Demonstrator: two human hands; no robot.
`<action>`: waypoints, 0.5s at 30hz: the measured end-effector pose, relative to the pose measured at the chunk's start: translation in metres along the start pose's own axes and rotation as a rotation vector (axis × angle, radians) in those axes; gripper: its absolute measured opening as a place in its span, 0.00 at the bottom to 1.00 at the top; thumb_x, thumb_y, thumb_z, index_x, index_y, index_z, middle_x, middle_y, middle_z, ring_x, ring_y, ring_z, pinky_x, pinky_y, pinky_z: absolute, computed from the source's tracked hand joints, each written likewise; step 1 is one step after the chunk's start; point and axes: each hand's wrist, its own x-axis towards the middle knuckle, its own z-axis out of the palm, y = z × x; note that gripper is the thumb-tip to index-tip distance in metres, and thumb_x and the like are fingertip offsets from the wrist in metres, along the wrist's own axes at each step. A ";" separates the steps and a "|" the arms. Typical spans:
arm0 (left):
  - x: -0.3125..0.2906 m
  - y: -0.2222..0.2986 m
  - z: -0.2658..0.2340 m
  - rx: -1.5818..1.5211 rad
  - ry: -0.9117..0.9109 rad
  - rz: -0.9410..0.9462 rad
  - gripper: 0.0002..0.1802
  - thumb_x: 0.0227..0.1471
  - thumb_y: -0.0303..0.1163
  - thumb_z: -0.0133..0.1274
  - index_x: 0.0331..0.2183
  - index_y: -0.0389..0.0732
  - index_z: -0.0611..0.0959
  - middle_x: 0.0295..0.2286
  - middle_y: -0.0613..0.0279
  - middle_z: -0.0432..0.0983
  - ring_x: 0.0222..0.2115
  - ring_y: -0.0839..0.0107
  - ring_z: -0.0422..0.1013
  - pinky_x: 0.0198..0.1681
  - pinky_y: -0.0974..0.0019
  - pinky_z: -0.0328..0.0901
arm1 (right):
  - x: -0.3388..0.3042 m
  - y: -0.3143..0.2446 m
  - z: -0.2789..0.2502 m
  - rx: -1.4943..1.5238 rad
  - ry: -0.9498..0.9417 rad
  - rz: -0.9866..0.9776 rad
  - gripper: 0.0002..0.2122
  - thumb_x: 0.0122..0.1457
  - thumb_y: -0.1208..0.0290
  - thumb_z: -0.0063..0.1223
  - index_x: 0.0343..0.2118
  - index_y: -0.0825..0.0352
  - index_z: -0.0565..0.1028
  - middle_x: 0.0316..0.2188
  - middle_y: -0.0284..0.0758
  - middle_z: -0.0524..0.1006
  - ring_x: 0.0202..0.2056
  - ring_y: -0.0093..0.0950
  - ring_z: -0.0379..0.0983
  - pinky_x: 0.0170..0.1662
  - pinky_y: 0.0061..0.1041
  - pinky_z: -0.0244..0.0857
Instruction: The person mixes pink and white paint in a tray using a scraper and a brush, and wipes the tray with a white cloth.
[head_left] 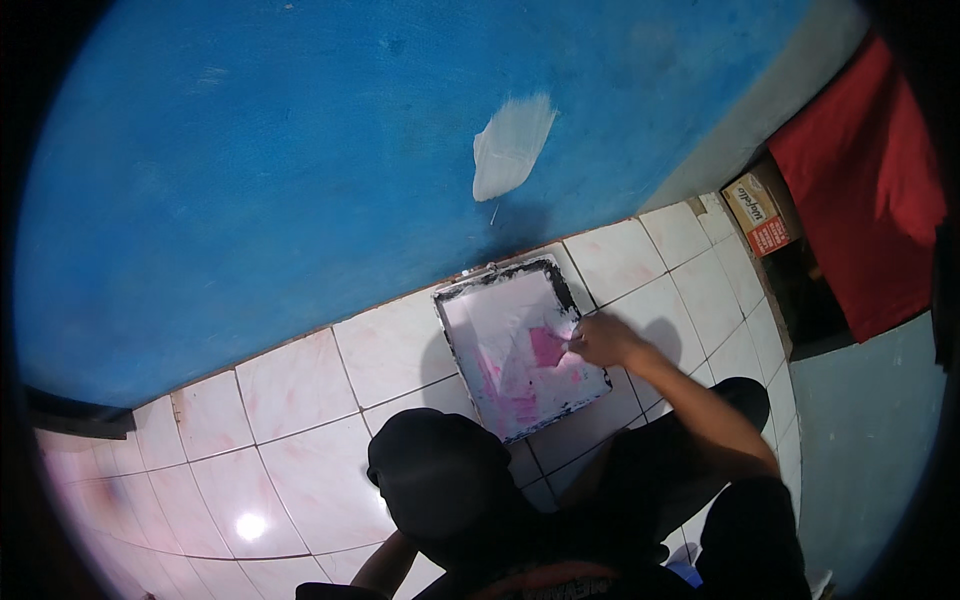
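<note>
My right hand [605, 341] is closed on a pink flat scraper [547, 347], which rests against the white paste inside a shallow black tray [562, 283]. Pale, thick paste [500, 300] coats the tray's floor and rim, with pink streaks showing through toward its near end. The tray sits on the tiles close to the wall. Of my left arm only a piece of forearm [385, 567] shows at the lower edge; my left hand is hidden behind my dark-clad knee [440, 480].
A blue wall [300, 180] rises beyond the tray and bears a whitish smeared patch [512, 148]. White tiles [300, 385] cover the floor. To the right are a cardboard box [758, 212], a hanging red cloth [865, 190] and a grey-blue panel [860, 430].
</note>
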 end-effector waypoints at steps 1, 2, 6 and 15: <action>-0.001 -0.004 -0.002 0.006 -0.002 -0.002 0.12 0.53 0.40 0.54 0.31 0.41 0.76 0.22 0.53 0.75 0.25 0.52 0.73 0.29 0.52 0.66 | 0.000 -0.008 -0.021 -0.058 0.020 -0.020 0.13 0.54 0.61 0.53 0.27 0.67 0.79 0.28 0.45 0.79 0.35 0.44 0.76 0.42 0.42 0.69; -0.002 -0.004 -0.001 0.015 -0.002 0.001 0.12 0.53 0.40 0.54 0.31 0.41 0.76 0.22 0.53 0.75 0.25 0.52 0.73 0.29 0.52 0.66 | 0.002 -0.009 -0.037 -0.119 0.042 -0.036 0.11 0.54 0.63 0.52 0.27 0.66 0.79 0.29 0.44 0.79 0.36 0.44 0.76 0.43 0.42 0.69; -0.004 -0.002 0.005 0.042 -0.011 0.018 0.12 0.53 0.39 0.55 0.31 0.41 0.76 0.22 0.53 0.75 0.25 0.52 0.73 0.29 0.52 0.66 | 0.026 0.007 -0.059 -0.290 0.126 -0.225 0.09 0.52 0.69 0.52 0.23 0.68 0.78 0.26 0.47 0.78 0.35 0.45 0.76 0.41 0.41 0.69; -0.014 -0.003 0.016 0.120 -0.011 0.020 0.11 0.52 0.39 0.55 0.30 0.41 0.76 0.22 0.53 0.74 0.24 0.52 0.73 0.28 0.52 0.66 | 0.098 0.004 -0.034 -0.307 0.175 -0.393 0.09 0.51 0.69 0.54 0.24 0.70 0.77 0.26 0.47 0.76 0.33 0.46 0.75 0.40 0.43 0.69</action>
